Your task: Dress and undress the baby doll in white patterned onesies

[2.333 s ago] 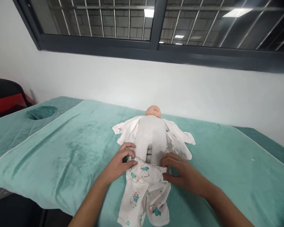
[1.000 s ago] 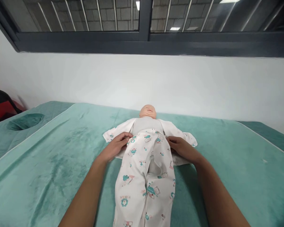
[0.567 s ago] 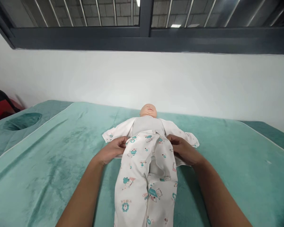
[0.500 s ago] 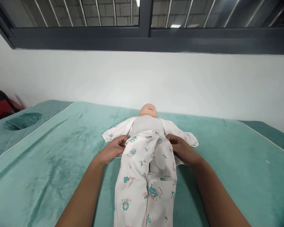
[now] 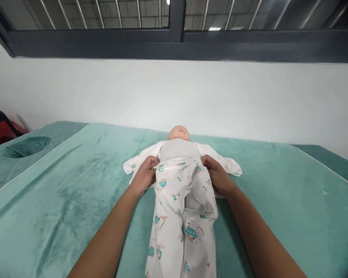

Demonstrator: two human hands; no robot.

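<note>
Printed trousers (image 5: 169,204) on a doll (image 5: 179,133) lying face up on a green-covered bed (image 5: 84,193). The waistband (image 5: 176,160) crosses the grey torso; the white top (image 5: 149,151) spreads to either side, and the legs run toward the viewer. Grip: the left hand (image 5: 145,174) pinches the waistband at one side, the right hand (image 5: 219,177) at the other, its fingertips partly hidden. Handling (judged): the cloth appears light, soft and limp, apt to stretch and bunch, neither slippery nor fragile. The waistband's two sides offer the surest hold; the loose legs would merely crease.
</note>
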